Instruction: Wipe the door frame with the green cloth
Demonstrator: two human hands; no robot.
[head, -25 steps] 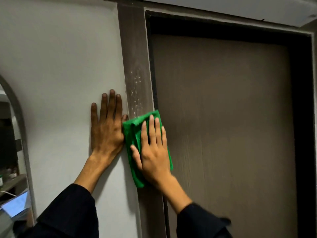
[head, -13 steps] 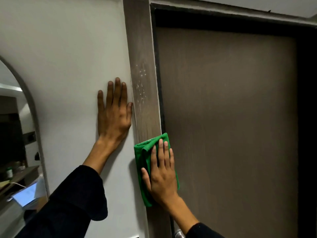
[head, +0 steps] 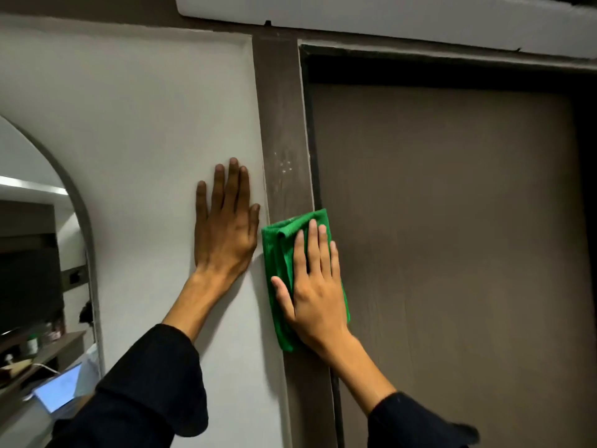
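The right hand (head: 318, 292) lies flat, fingers spread, pressing the folded green cloth (head: 280, 253) against the door frame (head: 284, 124); it grips nothing, only pushes. The left hand (head: 226, 234) rests open on the wall (head: 129, 124) just beside the frame. White specks (head: 284, 164) sit above the cloth. With no real grasp, the cloth could slide from under the palm or unfold on a stroke. A stroke that stops short would likely leave those specks.
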